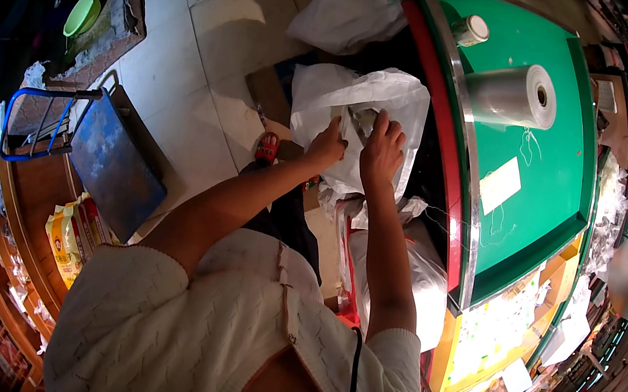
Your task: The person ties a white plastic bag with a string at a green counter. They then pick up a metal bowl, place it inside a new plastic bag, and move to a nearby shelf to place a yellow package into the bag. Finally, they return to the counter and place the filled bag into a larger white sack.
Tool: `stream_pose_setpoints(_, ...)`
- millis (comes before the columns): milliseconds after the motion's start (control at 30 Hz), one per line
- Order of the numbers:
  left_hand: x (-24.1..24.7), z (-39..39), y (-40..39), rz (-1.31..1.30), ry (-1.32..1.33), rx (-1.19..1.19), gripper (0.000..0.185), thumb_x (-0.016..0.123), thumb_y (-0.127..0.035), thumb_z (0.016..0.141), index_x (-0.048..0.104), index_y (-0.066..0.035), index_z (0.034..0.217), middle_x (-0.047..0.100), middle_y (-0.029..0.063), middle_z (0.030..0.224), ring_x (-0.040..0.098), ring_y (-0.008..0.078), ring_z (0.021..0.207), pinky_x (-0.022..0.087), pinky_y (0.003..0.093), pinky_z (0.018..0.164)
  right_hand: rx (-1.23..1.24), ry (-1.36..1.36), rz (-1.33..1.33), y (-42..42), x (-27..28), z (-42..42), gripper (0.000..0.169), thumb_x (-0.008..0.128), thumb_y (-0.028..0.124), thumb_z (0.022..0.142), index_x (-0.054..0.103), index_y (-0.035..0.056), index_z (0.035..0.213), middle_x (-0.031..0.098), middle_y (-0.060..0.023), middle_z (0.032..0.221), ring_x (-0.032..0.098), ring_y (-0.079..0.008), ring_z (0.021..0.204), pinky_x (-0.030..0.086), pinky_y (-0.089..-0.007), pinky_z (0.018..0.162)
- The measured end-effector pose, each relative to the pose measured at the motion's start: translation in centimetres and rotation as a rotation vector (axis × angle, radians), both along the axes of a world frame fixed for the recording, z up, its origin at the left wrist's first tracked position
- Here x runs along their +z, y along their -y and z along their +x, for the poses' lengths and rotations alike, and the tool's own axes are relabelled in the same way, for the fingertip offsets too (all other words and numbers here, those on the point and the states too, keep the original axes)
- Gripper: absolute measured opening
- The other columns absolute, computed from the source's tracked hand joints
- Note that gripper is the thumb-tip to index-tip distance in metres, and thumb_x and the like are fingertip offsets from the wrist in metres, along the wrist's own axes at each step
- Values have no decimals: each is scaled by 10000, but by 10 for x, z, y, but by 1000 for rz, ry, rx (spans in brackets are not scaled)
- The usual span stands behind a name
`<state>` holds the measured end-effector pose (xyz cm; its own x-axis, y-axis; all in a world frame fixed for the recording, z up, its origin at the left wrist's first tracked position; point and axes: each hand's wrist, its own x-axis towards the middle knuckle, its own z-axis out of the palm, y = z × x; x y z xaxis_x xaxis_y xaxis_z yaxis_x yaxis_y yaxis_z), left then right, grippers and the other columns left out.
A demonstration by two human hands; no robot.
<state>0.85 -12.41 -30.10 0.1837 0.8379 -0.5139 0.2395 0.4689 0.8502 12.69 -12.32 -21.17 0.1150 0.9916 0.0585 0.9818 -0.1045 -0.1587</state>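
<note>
A large white woven sack (318,88) stands with its mouth spread wide in front of me. Both of my hands reach into its opening. My left hand (326,146) has curled fingers against a pale, thin sheet (338,113); whether it grips the sheet is hard to tell. My right hand (382,154) closes its fingers on a shiny, silvery object (363,121) just inside the mouth. Shadow and my fingers hide much of that object, so its kind is unclear. The sack's contents are mostly out of sight.
To the right is a green-topped counter (532,187) with a metal edge, bearing a plastic-film roll (514,97), a lidded tub (471,31) and a paper (500,185). Another white sack (354,13) lies beyond. A blue platform trolley (112,159) stands left. Filled bags (416,273) sit beside my legs.
</note>
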Motion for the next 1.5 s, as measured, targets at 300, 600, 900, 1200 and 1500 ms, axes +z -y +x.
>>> stream_pose_setpoints(300, 2, -17, 0, -106, 127, 46, 678, 546, -68, 784, 246, -7, 1389, 608, 166, 776, 609, 231, 582, 495, 351, 586, -72, -210, 328, 17, 16, 19, 375, 496, 59, 873, 435, 76, 1243, 509, -145, 1147, 511, -349, 1053, 478, -432, 793)
stream_pose_setpoints(600, 41, -60, 7, -185, 199, 25, 668, 532, -107, 820, 239, -77, 1420, 584, 117, 888, 566, 137, 551, 481, 275, 569, -527, -283, 326, 3, -20, 51, 401, 471, 94, 875, 404, 86, 1270, 495, -164, 1126, 506, -372, 1052, 482, -478, 763)
stream_pose_setpoints(900, 109, -88, 8, -99, 309, -67, 615, 517, -92, 854, 260, -61, 1412, 518, 29, 807, 524, 87, 609, 474, 233, 598, -66, -692, 336, -15, -69, 30, 517, 639, 306, 809, 490, 15, 1210, 503, -241, 1183, 448, -386, 1117, 343, -477, 949)
stream_pose_setpoints(1200, 116, -96, -9, -25, 219, -182, 439, 496, -95, 849, 424, -78, 1281, 526, 20, 760, 515, 82, 598, 447, 230, 561, 22, -717, 101, -9, -13, 14, 225, 548, 162, 873, 568, 48, 1066, 588, -123, 716, 594, -245, 656, 452, -325, 616)
stream_pose_setpoints(1500, 175, -51, -33, 248, 456, -380, 207, 463, -72, 899, 525, -57, 1096, 506, -23, 759, 454, 58, 668, 389, 203, 671, 97, -930, 138, 12, 42, -3, 174, 519, 61, 800, 578, 4, 953, 598, -166, 715, 602, -315, 669, 459, -384, 622)
